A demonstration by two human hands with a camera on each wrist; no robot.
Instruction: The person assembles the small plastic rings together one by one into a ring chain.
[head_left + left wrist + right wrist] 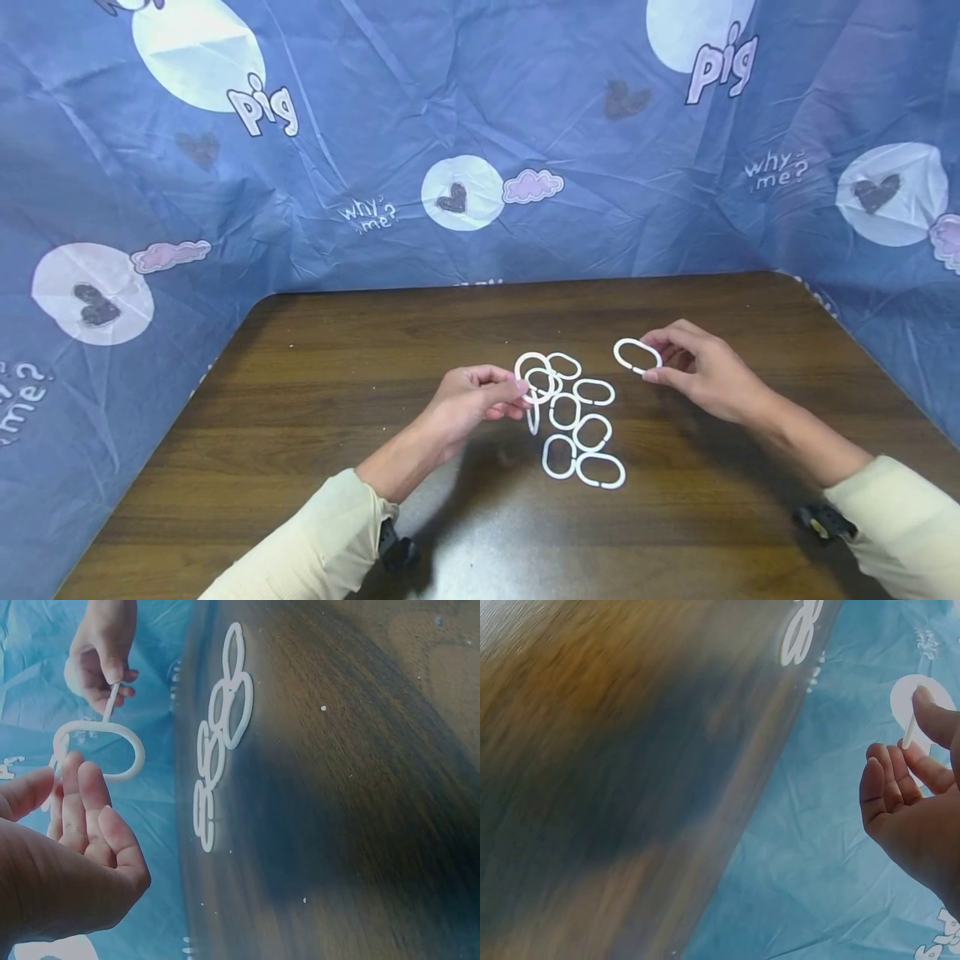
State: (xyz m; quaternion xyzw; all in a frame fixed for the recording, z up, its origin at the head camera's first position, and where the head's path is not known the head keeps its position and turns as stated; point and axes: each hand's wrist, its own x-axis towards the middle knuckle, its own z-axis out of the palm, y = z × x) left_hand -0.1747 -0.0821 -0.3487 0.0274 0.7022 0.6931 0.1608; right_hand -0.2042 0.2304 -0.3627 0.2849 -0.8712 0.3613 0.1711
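Observation:
My left hand (477, 398) pinches white oval split rings (530, 362) between thumb and fingertips; they look linked, and one hangs down edge-on below the fingers. Off to the right, my right hand (701, 367) pinches a single white split ring (625, 342) between thumb and fingers, held in the air. The gap in that ring lies on its lower side. In the left wrist view, a ring (139, 750) sticks out past the left fingertips. The right wrist view shows the right hand's ring (908, 733) almost edge-on.
Several loose white split rings (601, 470) lie close together on the brown wooden table (337, 467), between and in front of the hands. A blue printed cloth (480, 100) hangs behind the table and along its sides.

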